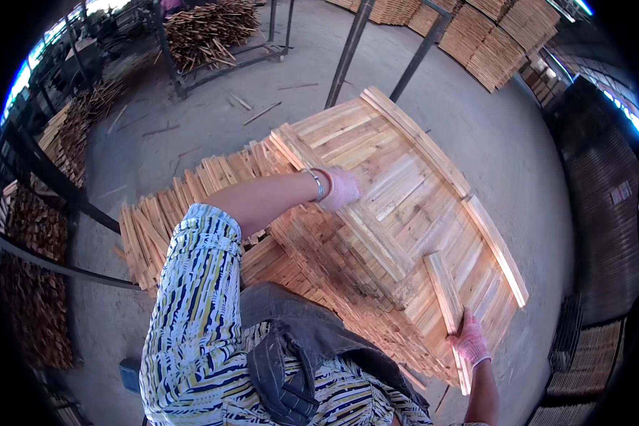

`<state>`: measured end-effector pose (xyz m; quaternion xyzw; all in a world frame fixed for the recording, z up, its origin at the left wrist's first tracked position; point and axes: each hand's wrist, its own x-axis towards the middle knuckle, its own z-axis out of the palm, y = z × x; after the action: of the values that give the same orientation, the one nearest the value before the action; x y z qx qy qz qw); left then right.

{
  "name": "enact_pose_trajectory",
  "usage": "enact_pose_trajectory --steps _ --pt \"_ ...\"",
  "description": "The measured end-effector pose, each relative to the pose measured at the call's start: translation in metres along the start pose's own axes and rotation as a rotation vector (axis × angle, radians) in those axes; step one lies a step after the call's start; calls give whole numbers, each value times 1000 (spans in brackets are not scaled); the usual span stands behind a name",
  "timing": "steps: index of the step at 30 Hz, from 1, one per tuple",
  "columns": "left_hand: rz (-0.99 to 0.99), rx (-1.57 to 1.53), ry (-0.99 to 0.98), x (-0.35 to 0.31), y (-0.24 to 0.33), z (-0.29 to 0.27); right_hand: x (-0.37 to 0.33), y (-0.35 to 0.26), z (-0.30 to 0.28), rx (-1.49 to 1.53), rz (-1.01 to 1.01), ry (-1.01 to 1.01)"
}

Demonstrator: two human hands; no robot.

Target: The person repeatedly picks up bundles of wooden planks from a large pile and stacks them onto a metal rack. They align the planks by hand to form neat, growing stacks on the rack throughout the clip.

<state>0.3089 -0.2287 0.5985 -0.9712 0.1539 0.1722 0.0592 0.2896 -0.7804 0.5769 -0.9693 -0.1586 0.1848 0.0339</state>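
A wide stack of wooden boards and slats [390, 192] lies in front of me, with long strips along its edges. My left hand [341, 189], in a pink glove, is closed over a wooden strip [378, 241] along the stack's near edge; its fingertips are partly hidden. At the lower right, my right hand [471, 342], also gloved, grips the near end of a short wooden slat [444, 291]. That slat lies slanted across the top boards. Along the far edge runs another strip [495, 248].
Loose narrow slats [156, 227] are piled left of the stack. Dark metal posts [351, 50] rise behind it, and a metal rack [224, 67] holds more sticks. Scraps [263, 112] lie on the concrete floor. Tall wood stacks [490, 42] stand at the back right.
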Motion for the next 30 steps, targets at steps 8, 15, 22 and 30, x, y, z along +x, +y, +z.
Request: enact_pose_trajectory --steps 8,15,22,30 --pt "28 -82 67 24 0 15 -10 -4 -5 -22 39 12" --pt "3 -39 248 14 -3 39 -43 -21 -61 -80 43 -1" --pt "-58 -61 208 0 35 -2 -27 -17 4 37 -52 -37" --pt "-186 -231 688 -20 77 74 -28 -139 -47 122 -267 105"
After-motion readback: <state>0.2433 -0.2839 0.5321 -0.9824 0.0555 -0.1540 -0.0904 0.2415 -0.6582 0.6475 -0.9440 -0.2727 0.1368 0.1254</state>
